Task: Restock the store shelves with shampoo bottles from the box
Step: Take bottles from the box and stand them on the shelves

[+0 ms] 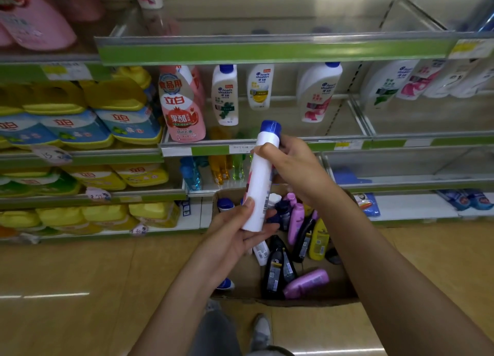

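Note:
I hold a white shampoo bottle (260, 179) with a blue cap upright in front of the shelves, seen edge-on. My left hand (235, 232) grips its base. My right hand (291, 165) grips it near the cap. Below my hands a cardboard box (307, 301) lies on the floor with several black, purple, yellow and white bottles (306, 282) inside. On the middle shelf (267, 148) stand three white blue-capped shampoo bottles (225, 95) behind a clear front rail.
Pink detergent bottles (183, 107) stand left of the shampoo. Yellow and blue detergent jugs (80, 125) fill the left shelves. More white bottles (387, 82) stand at the right. The top shelf (267, 50) juts out overhead. My shoe (262, 331) is near the box on the wooden floor.

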Demonstrator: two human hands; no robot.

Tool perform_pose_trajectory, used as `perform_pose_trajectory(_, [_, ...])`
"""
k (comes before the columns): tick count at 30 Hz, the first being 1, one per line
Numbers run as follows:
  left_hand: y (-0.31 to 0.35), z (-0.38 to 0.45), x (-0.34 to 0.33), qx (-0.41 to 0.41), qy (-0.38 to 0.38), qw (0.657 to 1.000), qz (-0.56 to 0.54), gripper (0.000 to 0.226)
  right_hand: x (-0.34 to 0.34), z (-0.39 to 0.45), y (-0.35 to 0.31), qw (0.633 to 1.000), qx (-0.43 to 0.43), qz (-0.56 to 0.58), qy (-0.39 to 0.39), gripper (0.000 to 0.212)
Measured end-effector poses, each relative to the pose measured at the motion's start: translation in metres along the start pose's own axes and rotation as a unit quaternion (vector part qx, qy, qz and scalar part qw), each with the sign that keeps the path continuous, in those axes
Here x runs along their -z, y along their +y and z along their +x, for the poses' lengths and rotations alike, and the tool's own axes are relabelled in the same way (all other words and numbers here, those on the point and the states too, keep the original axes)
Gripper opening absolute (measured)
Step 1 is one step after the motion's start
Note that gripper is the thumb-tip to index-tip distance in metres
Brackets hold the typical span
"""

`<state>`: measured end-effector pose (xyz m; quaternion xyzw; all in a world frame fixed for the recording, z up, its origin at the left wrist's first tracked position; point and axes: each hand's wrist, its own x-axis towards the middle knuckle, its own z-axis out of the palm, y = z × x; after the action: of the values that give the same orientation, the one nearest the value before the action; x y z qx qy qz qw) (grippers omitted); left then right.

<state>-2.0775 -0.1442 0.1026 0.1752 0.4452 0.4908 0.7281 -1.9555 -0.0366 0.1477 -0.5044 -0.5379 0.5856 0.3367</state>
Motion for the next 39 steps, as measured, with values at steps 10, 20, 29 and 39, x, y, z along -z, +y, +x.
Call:
perform_pose_trajectory(10, [-0.002,0.0,-0.015,-0.175,0.166,0.939,0.243,0.044,0.006,-0.006,-0.012,0.998,0.033,-0.009,-0.05,0.026])
perform_pose_trajectory(20, [0.021,-0.009,-0.001,-0.173,0.111,0.945,0.256,0.018,0.012,-0.002,-0.021,0.993,0.041,0.033,-0.104,0.02])
perform_pose_trajectory(29, [0.041,-0.006,-0.008,-0.206,0.126,0.937,0.254,0.018,0.011,0.006,-0.039,0.991,0.088,0.052,-0.087,0.026])
perform_pose_trajectory(39, [0.081,-0.01,-0.005,-0.23,0.118,0.933,0.25,0.02,-0.006,0.016,-0.071,0.984,0.132,0.058,-0.101,0.027])
